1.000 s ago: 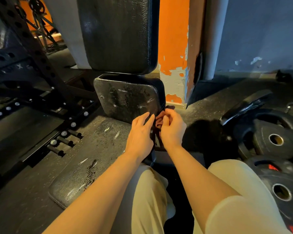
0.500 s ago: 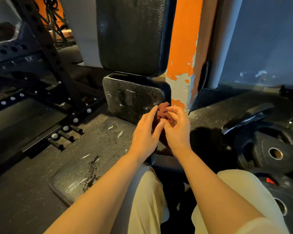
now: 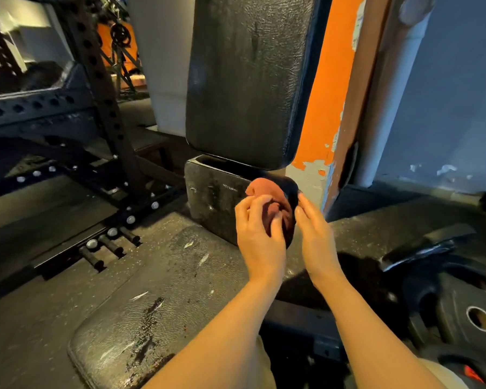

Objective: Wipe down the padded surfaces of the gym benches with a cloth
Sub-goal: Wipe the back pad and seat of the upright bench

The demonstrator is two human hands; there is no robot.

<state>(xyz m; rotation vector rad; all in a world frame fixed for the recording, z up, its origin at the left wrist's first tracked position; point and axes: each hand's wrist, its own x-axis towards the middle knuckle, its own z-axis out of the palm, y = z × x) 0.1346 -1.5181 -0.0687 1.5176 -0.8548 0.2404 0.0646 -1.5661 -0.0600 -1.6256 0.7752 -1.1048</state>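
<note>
Against the right end of the small black seat pad (image 3: 216, 197), I see my left hand (image 3: 260, 242) with curled fingers (image 3: 275, 228) bunching the reddish cloth (image 3: 275, 203) onto the padding. My right hand (image 3: 316, 240) hovers just beside it, fingers straight and released. Above stands the upright back pad (image 3: 247, 80); weight plates (image 3: 466, 313) lie at right.

Cloth (image 3: 275, 209) against seat pad (image 3: 213, 203), below upright backrest (image 3: 247, 80); weight plates (image 3: 460, 318) right.
</note>
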